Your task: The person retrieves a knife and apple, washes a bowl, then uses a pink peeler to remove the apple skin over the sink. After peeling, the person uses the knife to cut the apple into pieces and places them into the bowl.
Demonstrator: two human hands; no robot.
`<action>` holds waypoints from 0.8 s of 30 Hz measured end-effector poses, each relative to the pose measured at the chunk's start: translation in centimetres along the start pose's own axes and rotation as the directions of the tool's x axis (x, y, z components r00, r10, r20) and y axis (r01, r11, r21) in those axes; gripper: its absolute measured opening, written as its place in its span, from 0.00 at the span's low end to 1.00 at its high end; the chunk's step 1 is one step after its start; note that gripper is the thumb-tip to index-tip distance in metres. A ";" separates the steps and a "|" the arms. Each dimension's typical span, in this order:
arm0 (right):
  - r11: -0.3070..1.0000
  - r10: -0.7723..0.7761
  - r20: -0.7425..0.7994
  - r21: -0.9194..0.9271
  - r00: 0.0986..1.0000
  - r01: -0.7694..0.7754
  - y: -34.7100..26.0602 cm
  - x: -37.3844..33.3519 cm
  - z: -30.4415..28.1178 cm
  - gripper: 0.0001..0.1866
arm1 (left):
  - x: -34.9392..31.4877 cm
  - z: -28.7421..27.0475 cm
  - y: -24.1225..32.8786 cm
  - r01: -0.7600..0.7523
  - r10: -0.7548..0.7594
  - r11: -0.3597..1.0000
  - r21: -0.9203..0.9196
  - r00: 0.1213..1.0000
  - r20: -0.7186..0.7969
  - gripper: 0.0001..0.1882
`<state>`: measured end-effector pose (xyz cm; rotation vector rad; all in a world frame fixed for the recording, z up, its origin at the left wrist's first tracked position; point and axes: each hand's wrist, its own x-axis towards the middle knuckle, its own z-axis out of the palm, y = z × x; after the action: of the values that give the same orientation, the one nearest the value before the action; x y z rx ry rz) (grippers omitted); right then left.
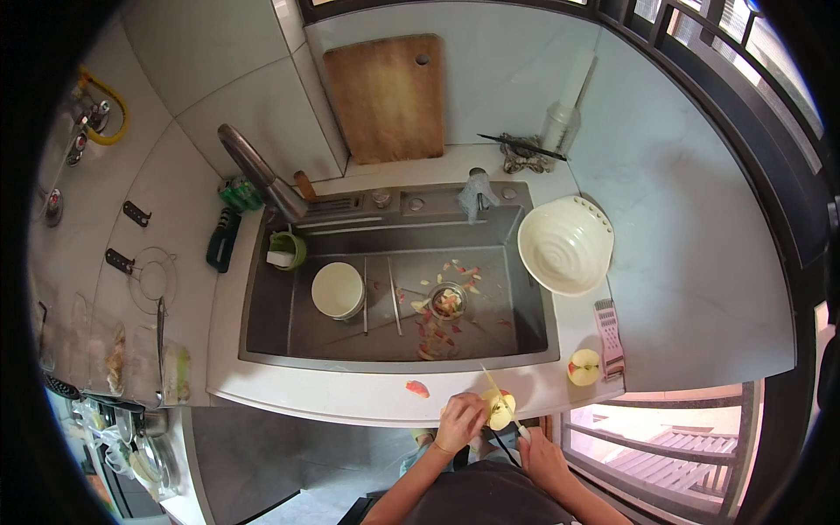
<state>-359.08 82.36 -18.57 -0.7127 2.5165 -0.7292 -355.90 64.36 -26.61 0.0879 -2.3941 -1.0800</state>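
My left hand (462, 422) is closed round a piece of apple (501, 413) with pale flesh, at the counter's front edge. In my right hand (543, 457) is the white handle of a knife (493, 381). Its thin blade points up and away, lying against or across the apple; how deep it sits in the flesh cannot be made out. On the counter to the left rests a reddish piece of apple (417, 388). A cut apple half (584, 367), pale face up, sits to the right, beside a pink grater (609, 339).
Beyond the counter edge lies a grey sink (262, 341) with a white bowl (339, 290), two thin sticks (395, 297) and apple scraps round its drain (449, 302). A cream bowl (567, 245) stands at right, a faucet (262, 175) at left. A wooden cutting board (385, 101) leans behind.
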 end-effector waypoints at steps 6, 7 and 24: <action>0.992 0.065 -0.135 0.113 0.989 -0.049 1.9 1.9 2.0 0.12 | 1.7 -1.2 0.2 0.056 -0.029 0.986 -0.155 0.985 0.169 0.27; 0.987 0.071 -0.139 0.156 0.988 -0.049 2.2 2.2 2.2 0.11 | 2.3 -1.5 0.1 0.036 0.003 0.983 -0.180 0.977 0.213 0.31; 0.902 -0.048 -0.227 0.409 0.973 0.140 0.7 8.1 2.0 0.08 | 0.5 0.9 -0.7 -0.050 0.059 0.992 0.118 0.996 -0.068 0.20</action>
<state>-364.55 77.47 -22.50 -0.6281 2.3861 -1.4010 -356.85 64.42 -27.44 0.0988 -2.3798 -0.8980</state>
